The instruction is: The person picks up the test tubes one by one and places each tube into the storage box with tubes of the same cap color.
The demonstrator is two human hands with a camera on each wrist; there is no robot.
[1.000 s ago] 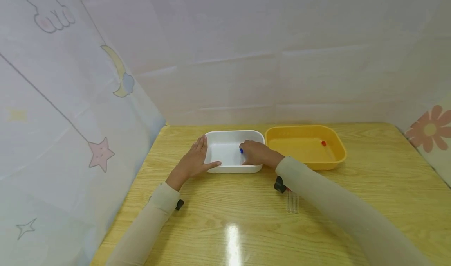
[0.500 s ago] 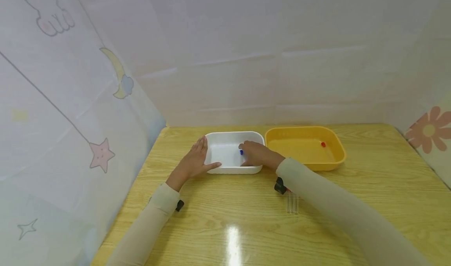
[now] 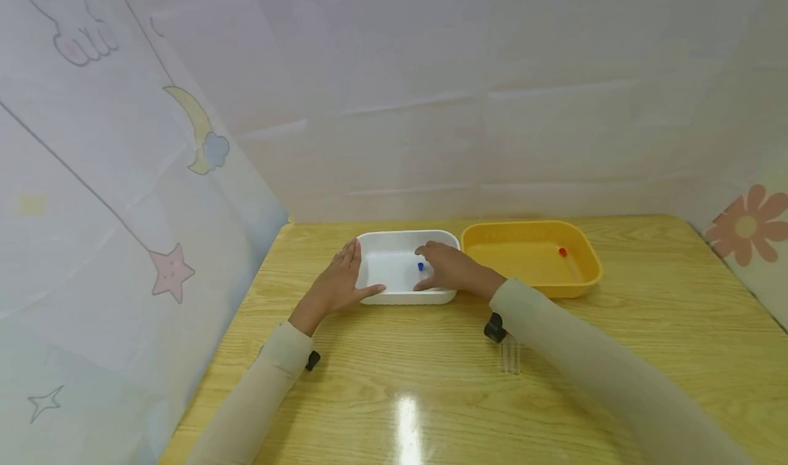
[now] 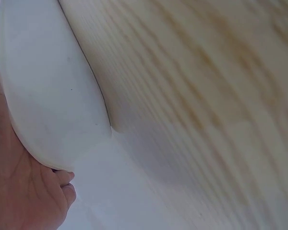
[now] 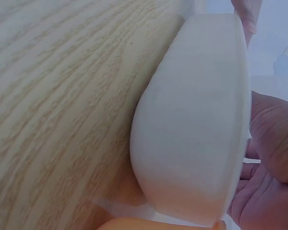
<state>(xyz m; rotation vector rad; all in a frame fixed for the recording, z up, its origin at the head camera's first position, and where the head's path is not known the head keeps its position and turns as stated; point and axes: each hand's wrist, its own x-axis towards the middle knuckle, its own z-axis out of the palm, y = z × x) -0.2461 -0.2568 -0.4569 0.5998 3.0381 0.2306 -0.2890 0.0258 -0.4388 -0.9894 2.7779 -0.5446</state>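
A white plastic tray [image 3: 406,298] stands on the wooden table in the head view. Inside it, towards the right, lies a small blue cap-like piece [image 3: 421,267]. My right hand [image 3: 454,268] reaches over the tray's right end, thumb and fingers spread apart on either side of the blue piece. At the left end, my left hand [image 3: 335,282] rests against the rim with straight fingers, its thumb along the front edge. The right wrist view shows the tray's outer wall [image 5: 192,110] and my right palm [image 5: 273,153] beyond the rim. My left palm [image 4: 29,191] borders the rim in the left wrist view.
Right beside the white tray is a yellow tray [image 3: 560,290] holding a small red piece [image 3: 562,252]. Several clear tubes [image 3: 509,357] lie on the table, partly hidden by my right forearm. A printed cloth [image 3: 382,143] hangs behind and at the sides.
My right thumb and fingers have parted from around the blue piece, which now shows in full on the tray's floor. My left hand has stayed at the tray's left end.
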